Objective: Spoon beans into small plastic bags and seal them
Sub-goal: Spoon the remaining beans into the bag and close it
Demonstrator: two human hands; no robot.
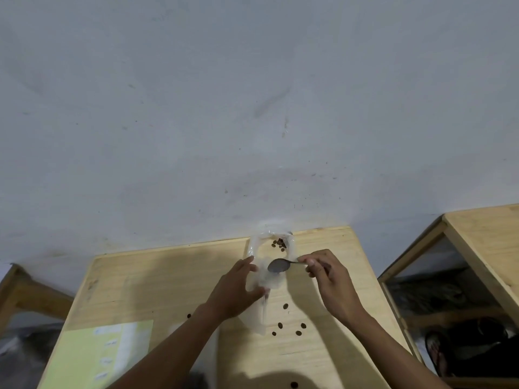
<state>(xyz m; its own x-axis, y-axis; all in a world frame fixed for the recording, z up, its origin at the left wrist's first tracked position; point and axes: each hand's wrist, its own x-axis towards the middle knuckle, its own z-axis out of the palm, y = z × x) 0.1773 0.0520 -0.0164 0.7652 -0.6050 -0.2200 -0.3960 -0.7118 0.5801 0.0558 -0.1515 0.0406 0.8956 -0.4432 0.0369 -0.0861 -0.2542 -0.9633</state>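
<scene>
The left hand (238,284) gripped a bag (271,248) holding few beans (279,244); the right hand (328,279) pinched an emptied spoon (278,265) — filling barely begun, sealing ahead.

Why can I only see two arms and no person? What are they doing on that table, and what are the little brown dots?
The camera sits on the person's head and looks down, so you only see their arms and hands, just as they see them. There is one picture, taken from up there.

The left hand holds a clear plastic bag open on the wooden table. The right hand pinches the handle of a metal spoon, whose bowl is at the bag's opening. The spoon looks empty.

The brown dots are beans. A few beans in the bag sit at its far end, and some spilled beans lie loose on the table. A pale green sheet lies near the left corner.
</scene>
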